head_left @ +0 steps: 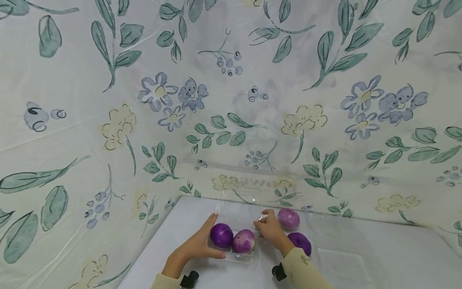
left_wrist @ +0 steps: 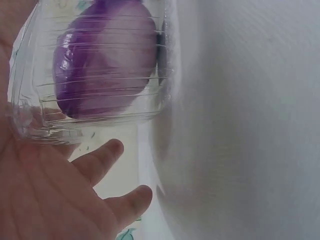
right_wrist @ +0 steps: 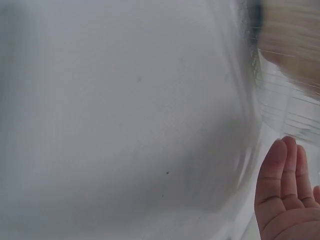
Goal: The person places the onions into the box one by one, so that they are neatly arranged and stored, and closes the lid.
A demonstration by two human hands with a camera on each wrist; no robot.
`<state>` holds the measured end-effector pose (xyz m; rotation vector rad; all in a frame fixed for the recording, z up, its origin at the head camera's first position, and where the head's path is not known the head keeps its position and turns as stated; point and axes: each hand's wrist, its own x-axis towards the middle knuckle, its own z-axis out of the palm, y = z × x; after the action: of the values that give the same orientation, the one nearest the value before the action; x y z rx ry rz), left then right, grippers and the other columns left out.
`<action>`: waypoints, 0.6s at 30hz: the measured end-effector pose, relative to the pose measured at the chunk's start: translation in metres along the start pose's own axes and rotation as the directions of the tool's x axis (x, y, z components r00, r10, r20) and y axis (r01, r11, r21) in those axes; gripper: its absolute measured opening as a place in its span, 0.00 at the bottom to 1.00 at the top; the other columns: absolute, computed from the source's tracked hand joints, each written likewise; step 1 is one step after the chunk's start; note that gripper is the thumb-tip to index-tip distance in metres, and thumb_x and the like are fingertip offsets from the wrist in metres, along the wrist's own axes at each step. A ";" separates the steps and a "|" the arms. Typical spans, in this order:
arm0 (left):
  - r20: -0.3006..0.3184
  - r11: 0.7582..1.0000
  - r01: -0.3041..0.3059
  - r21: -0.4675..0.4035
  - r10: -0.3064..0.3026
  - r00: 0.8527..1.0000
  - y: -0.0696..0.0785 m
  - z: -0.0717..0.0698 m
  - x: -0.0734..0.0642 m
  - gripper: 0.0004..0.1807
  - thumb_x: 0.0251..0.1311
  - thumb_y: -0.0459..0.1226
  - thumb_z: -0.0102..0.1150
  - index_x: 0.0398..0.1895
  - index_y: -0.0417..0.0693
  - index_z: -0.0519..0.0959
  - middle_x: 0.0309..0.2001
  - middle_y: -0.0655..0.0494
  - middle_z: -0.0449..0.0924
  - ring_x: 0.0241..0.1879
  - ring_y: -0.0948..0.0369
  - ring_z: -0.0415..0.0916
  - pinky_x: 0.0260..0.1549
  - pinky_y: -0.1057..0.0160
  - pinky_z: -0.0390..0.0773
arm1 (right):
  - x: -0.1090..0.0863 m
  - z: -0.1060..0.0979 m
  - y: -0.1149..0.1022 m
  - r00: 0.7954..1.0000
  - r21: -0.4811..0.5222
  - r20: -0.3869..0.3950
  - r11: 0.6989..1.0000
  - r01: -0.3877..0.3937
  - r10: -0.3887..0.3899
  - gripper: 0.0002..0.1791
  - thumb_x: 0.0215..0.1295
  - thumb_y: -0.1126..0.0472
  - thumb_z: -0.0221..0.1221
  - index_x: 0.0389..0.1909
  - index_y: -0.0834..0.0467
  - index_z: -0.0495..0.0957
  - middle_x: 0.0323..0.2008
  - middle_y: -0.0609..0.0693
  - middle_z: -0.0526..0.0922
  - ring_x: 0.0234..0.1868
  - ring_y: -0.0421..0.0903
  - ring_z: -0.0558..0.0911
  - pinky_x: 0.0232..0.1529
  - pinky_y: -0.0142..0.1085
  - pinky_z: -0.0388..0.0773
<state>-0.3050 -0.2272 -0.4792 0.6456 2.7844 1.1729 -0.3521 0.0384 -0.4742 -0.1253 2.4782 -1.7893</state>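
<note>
In the head view a clear plastic container [head_left: 241,257] with its lid [head_left: 236,202] raised stands on the white table. It holds two red onions, one deep purple [head_left: 221,236] and one paler [head_left: 244,241]. My left hand [head_left: 200,242] grips the container's left side, thumb at the front and fingers behind; the left wrist view shows two fingertips reaching past the ribbed wall. At the right back corner, my right hand [head_left: 268,226] pinches the edge near the lid. In the right wrist view its lower fingers [right_wrist: 289,170] are fairly straight, with tips close to the clear plastic.
Right of the container lie a pinkish onion [head_left: 288,218] and a dark purple one [head_left: 299,243], the latter partly behind the right forearm. Farther right is another clear plastic container [head_left: 343,257]. A flowered sheet [head_left: 231,100] hangs behind the white table [head_left: 408,257].
</note>
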 end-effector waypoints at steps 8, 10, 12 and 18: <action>-0.029 1.000 -0.011 0.015 0.012 1.000 -0.002 0.001 0.001 0.73 0.37 0.52 0.82 0.77 0.33 0.42 0.78 0.32 0.40 0.77 0.38 0.40 0.72 0.37 0.49 | -0.001 -0.003 0.001 0.999 -0.029 -0.018 0.999 0.034 -0.035 0.27 0.65 0.65 0.62 0.59 0.67 0.60 0.44 0.63 0.80 0.35 0.46 0.81 0.31 0.38 0.81; -0.033 1.000 -0.006 0.010 0.006 0.999 -0.001 0.001 0.001 0.72 0.37 0.52 0.82 0.77 0.33 0.43 0.78 0.32 0.40 0.77 0.38 0.41 0.72 0.37 0.49 | -0.001 -0.004 0.001 0.999 -0.036 -0.022 0.999 0.040 -0.040 0.27 0.64 0.65 0.63 0.58 0.67 0.61 0.44 0.63 0.80 0.35 0.46 0.81 0.31 0.38 0.81; -0.037 1.000 -0.001 0.007 0.002 0.999 -0.001 0.002 0.002 0.72 0.36 0.52 0.82 0.77 0.33 0.43 0.78 0.32 0.41 0.77 0.37 0.41 0.71 0.36 0.50 | -0.001 -0.005 0.001 0.999 -0.042 -0.024 0.998 0.039 -0.040 0.26 0.64 0.64 0.63 0.57 0.66 0.62 0.44 0.63 0.80 0.35 0.46 0.81 0.31 0.38 0.81; -0.052 1.000 0.018 -0.013 -0.018 0.998 0.001 0.003 0.001 0.71 0.36 0.51 0.82 0.77 0.34 0.45 0.77 0.33 0.43 0.76 0.37 0.44 0.71 0.36 0.52 | -0.001 -0.007 0.001 0.999 -0.035 -0.023 0.999 0.030 -0.030 0.25 0.63 0.64 0.65 0.55 0.66 0.65 0.42 0.60 0.81 0.33 0.44 0.81 0.31 0.37 0.81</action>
<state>-0.3051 -0.2244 -0.4805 0.5962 2.8168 1.2206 -0.3520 0.0456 -0.4734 -0.1451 2.5374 -1.7703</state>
